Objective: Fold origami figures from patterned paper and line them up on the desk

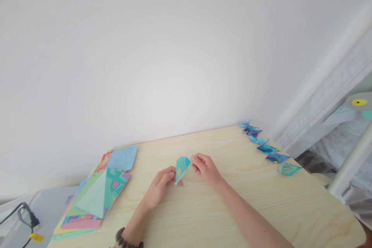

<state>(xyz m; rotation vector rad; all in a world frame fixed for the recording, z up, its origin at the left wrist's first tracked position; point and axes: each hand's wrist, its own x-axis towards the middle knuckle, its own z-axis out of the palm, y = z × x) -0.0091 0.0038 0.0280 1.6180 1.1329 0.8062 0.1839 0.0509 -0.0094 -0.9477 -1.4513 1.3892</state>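
Between my hands, just over the wooden table, is a partly folded piece of teal origami paper [182, 167] with a paler edge and a yellowish leaf-like mark. My left hand [162, 183] holds its lower left side, some fingers hidden behind the paper. The thumb and fingers of my right hand [205, 165] pinch its upper right corner. A bracelet of dark beads [125, 238] circles my left wrist.
Coloured origami sheets [116, 186] are piled at the table's left, a blue sheet [120, 159] behind. Several folded paper pieces [267, 148] line the right edge of the table [232, 209]. A black cable [27, 217] lies far left. A white wall stands behind.
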